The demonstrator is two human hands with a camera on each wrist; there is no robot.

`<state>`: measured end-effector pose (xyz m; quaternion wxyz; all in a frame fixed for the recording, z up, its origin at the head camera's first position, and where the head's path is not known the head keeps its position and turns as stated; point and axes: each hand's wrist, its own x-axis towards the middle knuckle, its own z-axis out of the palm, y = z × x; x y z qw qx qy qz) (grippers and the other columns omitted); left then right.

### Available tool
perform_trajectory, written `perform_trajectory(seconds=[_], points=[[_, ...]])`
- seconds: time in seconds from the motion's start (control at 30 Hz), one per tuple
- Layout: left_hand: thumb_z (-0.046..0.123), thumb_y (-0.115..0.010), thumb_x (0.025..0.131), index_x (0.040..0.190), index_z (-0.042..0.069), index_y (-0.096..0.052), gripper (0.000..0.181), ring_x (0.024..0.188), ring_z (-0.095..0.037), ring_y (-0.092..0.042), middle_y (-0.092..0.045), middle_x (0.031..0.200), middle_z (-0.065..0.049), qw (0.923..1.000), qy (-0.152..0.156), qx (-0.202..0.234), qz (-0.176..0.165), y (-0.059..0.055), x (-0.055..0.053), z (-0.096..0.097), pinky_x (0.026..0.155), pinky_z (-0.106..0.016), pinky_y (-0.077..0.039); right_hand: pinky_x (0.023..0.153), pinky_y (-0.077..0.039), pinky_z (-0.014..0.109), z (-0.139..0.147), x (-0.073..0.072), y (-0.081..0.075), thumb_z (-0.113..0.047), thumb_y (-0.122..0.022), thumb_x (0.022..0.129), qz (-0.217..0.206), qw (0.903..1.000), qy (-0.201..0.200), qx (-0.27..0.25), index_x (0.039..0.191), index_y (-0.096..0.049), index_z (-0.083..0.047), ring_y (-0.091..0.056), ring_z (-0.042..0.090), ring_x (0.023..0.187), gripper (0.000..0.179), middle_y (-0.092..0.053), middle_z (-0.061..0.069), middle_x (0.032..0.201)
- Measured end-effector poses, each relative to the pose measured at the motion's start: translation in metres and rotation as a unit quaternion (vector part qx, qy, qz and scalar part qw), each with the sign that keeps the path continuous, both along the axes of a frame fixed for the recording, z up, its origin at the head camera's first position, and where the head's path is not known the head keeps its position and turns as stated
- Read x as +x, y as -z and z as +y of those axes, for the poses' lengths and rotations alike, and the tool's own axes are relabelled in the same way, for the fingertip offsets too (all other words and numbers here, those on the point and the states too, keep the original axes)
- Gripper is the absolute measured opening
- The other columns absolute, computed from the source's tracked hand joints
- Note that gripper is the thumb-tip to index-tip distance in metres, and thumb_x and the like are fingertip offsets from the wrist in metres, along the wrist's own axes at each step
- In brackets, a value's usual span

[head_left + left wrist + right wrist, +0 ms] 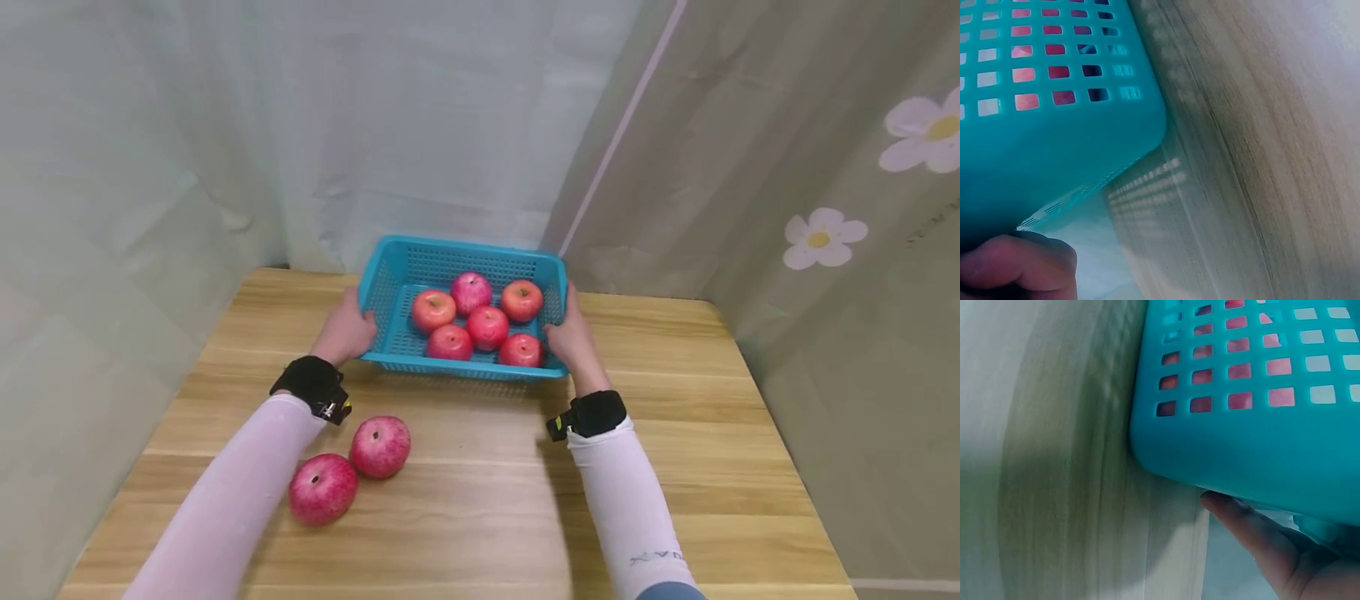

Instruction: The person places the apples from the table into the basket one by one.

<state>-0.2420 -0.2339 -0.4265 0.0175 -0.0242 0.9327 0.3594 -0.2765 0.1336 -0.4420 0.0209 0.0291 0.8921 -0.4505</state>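
Note:
A blue perforated plastic basket [465,243] is at the far side of the table, with several red apples [487,327] inside. At its left end my left hand [347,327] grips the rim. My right hand [572,335] holds the opposite end, its thumb over the rim. In the left wrist view, curled fingers [1029,265] show under the basket wall [1054,144]. The right wrist view has a finger [1241,522] along the underside of the basket [1241,456]. I cannot tell whether the basket's base touches the table.
Two speckled pink-red apples, one [381,447] slightly farther back than the other [323,489], lie on the wooden table [465,517] beside my left forearm. A grey curtain [450,108] hangs behind the table, and a flower-patterned one [750,167] hangs at the right.

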Motion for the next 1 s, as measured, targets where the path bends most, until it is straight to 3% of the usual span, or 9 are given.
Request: perform_trajectory(seconds=[0.27,0.5,0.83,1.0], points=[[0.014,-0.038,0.104,0.146,-0.008,-0.019,0.051,0.099,-0.042,-0.054,-0.047,0.127,-0.036,0.9999,-0.001,0.010,0.003,0.002,0.003,-0.008,0.079,-0.056,-0.050,0.102,-0.039,0.062,-0.006,0.000,-0.007,-0.003,-0.054,0.091,0.007,0.9996,-0.017,0.021,0.160,0.000,-0.024,-0.041,0.039,0.129,0.090,-0.035,0.016,0.154],[0.014,-0.040,0.104,0.145,-0.009,-0.022,0.050,0.105,-0.044,-0.052,-0.047,0.128,-0.036,0.9998,-0.004,0.012,0.015,0.002,0.003,-0.012,0.088,-0.061,-0.047,0.102,-0.040,0.060,-0.008,0.001,-0.008,0.000,-0.054,0.091,0.006,0.9996,-0.015,0.023,0.160,0.001,-0.025,-0.043,0.037,0.127,0.092,-0.037,0.014,0.153],[0.027,-0.044,0.104,0.150,-0.007,-0.019,0.062,0.100,-0.041,-0.055,-0.050,0.126,-0.033,0.9996,-0.012,-0.004,0.026,0.002,0.001,-0.009,0.083,-0.058,-0.049,0.105,-0.036,0.059,-0.005,0.003,-0.007,0.001,-0.054,0.091,-0.005,0.9996,-0.008,0.027,0.160,0.003,-0.021,-0.038,0.037,0.133,0.092,-0.031,0.015,0.156],[0.031,-0.047,0.103,0.151,-0.004,-0.022,0.064,0.100,-0.041,-0.055,-0.052,0.125,-0.033,0.9991,-0.025,-0.020,0.029,0.000,0.003,-0.006,0.082,-0.059,-0.048,0.104,-0.038,0.059,-0.003,0.002,-0.004,0.002,-0.054,0.090,0.004,0.9992,-0.007,0.038,0.160,0.000,-0.021,-0.042,0.038,0.129,0.092,-0.036,0.017,0.153]])
